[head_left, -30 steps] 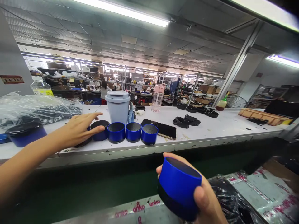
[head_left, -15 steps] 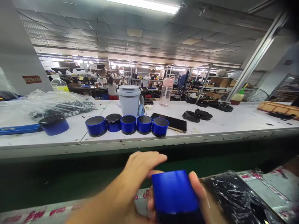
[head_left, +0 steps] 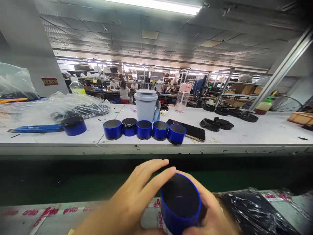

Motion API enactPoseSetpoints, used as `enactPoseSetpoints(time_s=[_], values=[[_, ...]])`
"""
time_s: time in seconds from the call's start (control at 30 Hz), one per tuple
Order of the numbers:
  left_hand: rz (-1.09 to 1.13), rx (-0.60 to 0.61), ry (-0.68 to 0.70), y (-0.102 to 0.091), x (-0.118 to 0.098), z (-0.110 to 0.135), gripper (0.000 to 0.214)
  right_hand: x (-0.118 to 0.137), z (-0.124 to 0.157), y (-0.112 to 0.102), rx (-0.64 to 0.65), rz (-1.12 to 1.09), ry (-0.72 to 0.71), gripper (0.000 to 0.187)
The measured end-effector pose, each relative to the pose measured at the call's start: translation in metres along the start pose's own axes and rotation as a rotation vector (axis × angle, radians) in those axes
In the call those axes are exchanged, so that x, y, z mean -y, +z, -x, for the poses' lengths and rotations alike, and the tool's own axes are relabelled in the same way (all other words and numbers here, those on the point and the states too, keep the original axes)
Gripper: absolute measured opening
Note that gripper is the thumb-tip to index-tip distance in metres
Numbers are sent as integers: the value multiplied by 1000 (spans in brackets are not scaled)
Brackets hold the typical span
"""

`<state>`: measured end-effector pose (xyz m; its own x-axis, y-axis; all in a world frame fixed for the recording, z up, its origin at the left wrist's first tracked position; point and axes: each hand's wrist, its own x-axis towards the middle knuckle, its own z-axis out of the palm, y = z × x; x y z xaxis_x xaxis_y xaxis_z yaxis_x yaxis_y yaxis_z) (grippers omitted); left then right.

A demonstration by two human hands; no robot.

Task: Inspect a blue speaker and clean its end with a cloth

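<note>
While your left hand (head_left: pixel 137 192) and right hand (head_left: pixel 210 212) clasp the blue speaker (head_left: pixel 179 204) | five speakers (head_left: pixel 144 129) at 12 o'clock on bench (head_left: pixel 244 133).

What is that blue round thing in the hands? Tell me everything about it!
The blue round thing is a short, smooth cylinder, plastic by its look, with a dark mesh-like face inside a blue rim. It is tilted, face toward the camera. The left hand rests fingers on its top edge; the right hand cups it from behind and below.
</note>
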<state>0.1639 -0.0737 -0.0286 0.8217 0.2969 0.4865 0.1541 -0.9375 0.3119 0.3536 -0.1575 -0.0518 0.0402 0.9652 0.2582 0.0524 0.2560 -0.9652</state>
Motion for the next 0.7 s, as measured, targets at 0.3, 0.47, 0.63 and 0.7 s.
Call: enactPoseSetpoints(time_s=[0.3, 0.47, 0.63, 0.7], values=[[355, -104, -294, 7, -21, 12, 90, -1, 1, 21, -45, 175, -284, 67], [430, -209, -319, 6, -29, 14, 81, -1, -4, 15, -4, 378, -507, 68], [475, -331, -326, 7, -29, 15, 45, 0, -9, 14, -9, 346, -602, 53], [552, -352, -293, 7, -26, 15, 44, 1, -9, 15, 0, 346, -633, 46]])
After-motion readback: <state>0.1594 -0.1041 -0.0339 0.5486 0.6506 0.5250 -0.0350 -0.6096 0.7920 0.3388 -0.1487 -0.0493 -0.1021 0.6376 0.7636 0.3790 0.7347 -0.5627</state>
